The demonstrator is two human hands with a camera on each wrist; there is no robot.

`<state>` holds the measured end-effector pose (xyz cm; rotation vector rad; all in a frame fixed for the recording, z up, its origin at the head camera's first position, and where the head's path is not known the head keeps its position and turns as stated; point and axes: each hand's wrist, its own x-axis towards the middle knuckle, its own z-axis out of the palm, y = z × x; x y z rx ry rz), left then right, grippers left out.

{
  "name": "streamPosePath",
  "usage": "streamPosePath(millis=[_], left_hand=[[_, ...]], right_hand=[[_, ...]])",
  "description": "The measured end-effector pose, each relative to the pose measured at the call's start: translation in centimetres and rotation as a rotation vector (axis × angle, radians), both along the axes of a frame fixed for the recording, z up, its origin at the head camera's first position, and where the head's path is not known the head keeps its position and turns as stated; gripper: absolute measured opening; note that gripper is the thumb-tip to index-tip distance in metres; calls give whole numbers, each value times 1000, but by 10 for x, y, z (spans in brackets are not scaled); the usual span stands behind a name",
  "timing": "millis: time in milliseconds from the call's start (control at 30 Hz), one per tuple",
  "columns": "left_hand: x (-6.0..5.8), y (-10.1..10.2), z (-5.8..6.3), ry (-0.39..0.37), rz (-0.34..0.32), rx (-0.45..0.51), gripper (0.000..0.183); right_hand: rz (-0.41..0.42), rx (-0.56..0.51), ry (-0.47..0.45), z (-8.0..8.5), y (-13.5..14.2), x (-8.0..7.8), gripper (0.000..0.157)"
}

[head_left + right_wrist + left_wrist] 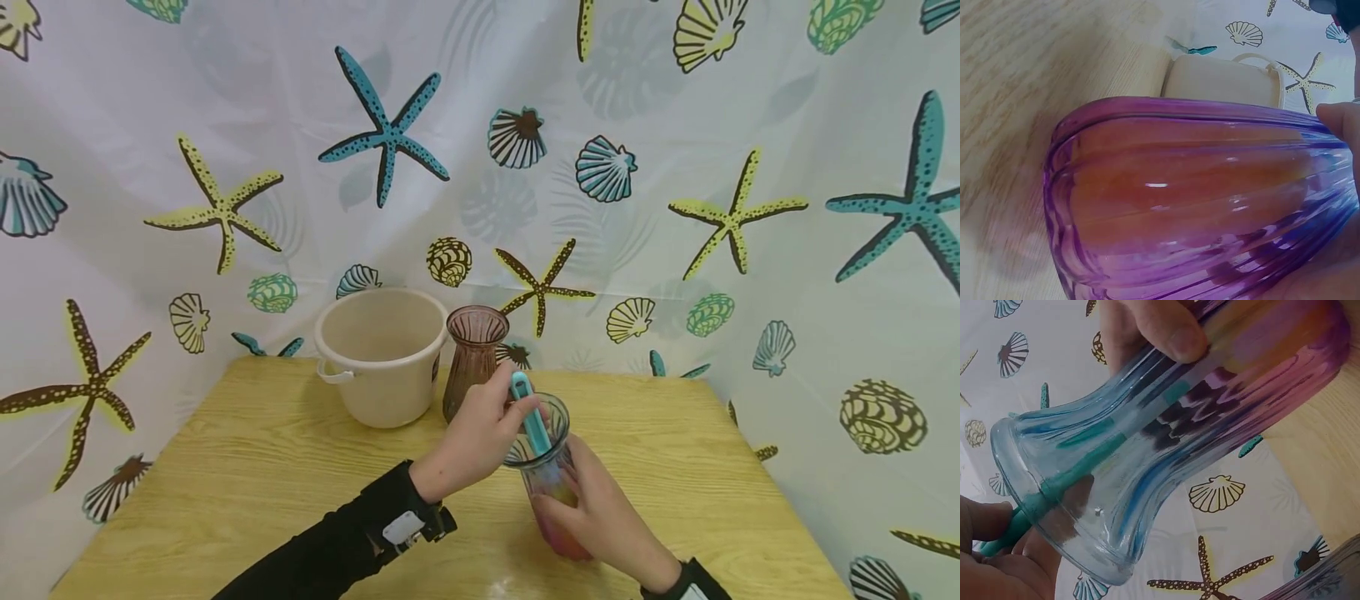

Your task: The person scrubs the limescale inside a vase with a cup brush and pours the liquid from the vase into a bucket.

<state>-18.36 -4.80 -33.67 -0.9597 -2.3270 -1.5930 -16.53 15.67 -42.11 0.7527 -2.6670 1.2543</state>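
My right hand grips a ribbed glass vase, blue at the mouth and purple-pink at the base, tilted with its mouth toward my left hand. In the right wrist view, an orange patch shows through the lower glass of the vase. My left hand pinches a long teal-handled tool with a hole in its upper end. The teal handle reaches down through the mouth into the vase; its far end is blurred behind the tinted glass.
A cream bucket with a side handle stands at the back left of the wooden table. Beside it is a brownish ribbed glass vase, behind my left hand. A white curtain with starfish and shells surrounds the table.
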Motion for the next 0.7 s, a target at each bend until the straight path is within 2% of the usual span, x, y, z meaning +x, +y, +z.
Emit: streamPosePath(millis=[200,333,500,700], left_hand=[[3,2,-3,128,-92,-62,12],[11,1,4,158,-124,-42,15],[27,-3,19,184,-121,-26,14],[27,-5,27,230,-98,41,13]], right_hand=[[-7,-3,-5,-1,2,1,80],[-6,-8,-8,-2,3,2,79],[-8,-27,-26,-2,3,2,78],[-56,2,-26,-1,2,1,77]])
